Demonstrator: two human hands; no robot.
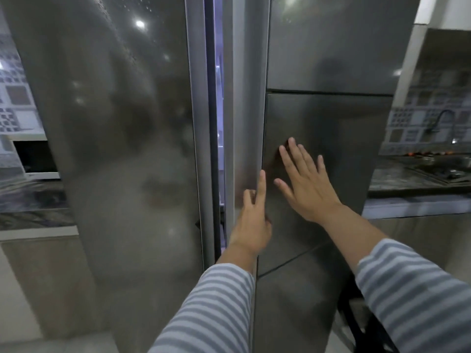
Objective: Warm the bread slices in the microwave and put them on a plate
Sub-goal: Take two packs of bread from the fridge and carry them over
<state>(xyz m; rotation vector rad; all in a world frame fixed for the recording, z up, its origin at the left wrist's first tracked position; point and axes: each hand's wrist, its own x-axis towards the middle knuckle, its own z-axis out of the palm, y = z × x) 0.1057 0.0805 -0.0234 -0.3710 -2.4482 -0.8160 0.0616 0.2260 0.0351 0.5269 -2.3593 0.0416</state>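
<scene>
1. Standing right in front of a big grey fridge, the person has both hands on it. This looks like a very early step of the job. My guess is the fridge is being opened or shut around getting the bread.

2. One fridge door, the left door, stands a little open. A thin strip of light shows in the gap along its right edge.

3. The right hand lies flat on the right door, close to that door's left edge. Its fingers are straight and spread apart. It holds nothing.

4. The left hand is at the left edge of the right door, just beside the gap. One finger points straight up against the metal, and the rest look loosely bent. It holds nothing too.

5. No bread shows anywhere, and no plate either. I cannot tell where the bread slices are. They may be inside the fridge, but that is only a guess.

6. The microwave sits on the counter to the left of the fridge, near the left edge of the view. It is white with a dark front and looks closed.

7. Next, I think, the person needs bread in hand. Then they must turn left to the microwave and open its door.

8. A sink and a tap sit on the counter at the right.
</scene>
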